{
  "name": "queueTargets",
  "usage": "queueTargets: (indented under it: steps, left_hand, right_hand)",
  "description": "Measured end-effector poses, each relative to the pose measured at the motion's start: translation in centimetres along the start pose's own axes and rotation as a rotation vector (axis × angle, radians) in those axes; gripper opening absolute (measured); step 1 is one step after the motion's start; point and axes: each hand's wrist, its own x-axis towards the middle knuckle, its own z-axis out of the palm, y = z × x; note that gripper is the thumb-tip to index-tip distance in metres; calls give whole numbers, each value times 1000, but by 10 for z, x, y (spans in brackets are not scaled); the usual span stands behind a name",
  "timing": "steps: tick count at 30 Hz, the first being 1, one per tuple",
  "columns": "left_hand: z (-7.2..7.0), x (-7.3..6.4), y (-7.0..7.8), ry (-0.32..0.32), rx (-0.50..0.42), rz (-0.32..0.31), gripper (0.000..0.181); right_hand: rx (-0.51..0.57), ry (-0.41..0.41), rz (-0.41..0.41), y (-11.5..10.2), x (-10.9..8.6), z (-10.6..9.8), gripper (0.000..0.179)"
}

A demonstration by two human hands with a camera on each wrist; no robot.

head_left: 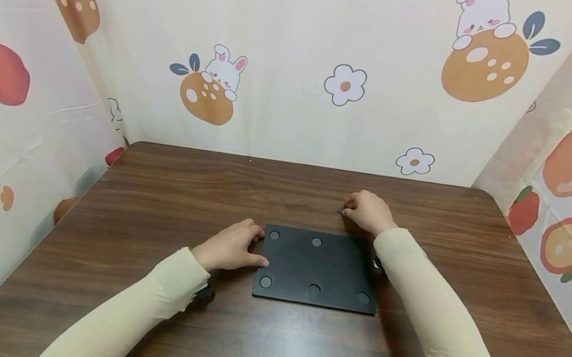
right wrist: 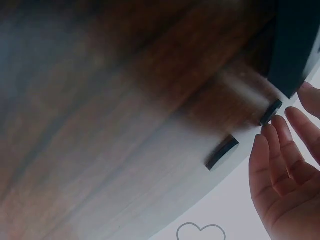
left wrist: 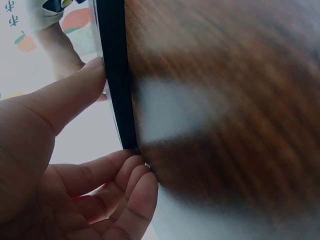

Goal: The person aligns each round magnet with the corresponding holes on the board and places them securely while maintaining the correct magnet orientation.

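A flat black rectangular board (head_left: 314,267) with several round recesses lies on the table. My left hand (head_left: 234,246) rests at its left edge, thumb over the top and bent fingertips against the side. Past the board's far edge, my right hand (head_left: 368,210) reaches down to the tabletop, palm and fingers extended in the right wrist view. Its fingertips touch a small black disc (right wrist: 271,112). A second black disc (right wrist: 222,152) lies on the wood a little apart from them. The right sleeve and wrist cover the board's far right corner in the head view.
The brown wooden table (head_left: 195,189) extends around the board on all sides. A patterned curtain (head_left: 289,80) with rabbits and fruit hangs along the far edge, and more fruit-print cloth hangs at left and right. A dark wrist-worn device (head_left: 204,295) sits under the left sleeve.
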Motion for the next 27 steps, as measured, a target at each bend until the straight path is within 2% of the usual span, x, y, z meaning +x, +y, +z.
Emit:
queueTargets:
  steps: [15,27]
  left_hand:
    - [1,0,0,14,5,8,61]
    - [1,1,0,18,1,17,60]
  right_hand:
    - [-15,-31,3,-5,-1,0,22]
    - [-25,-21,-7,-6,-3,-1,22]
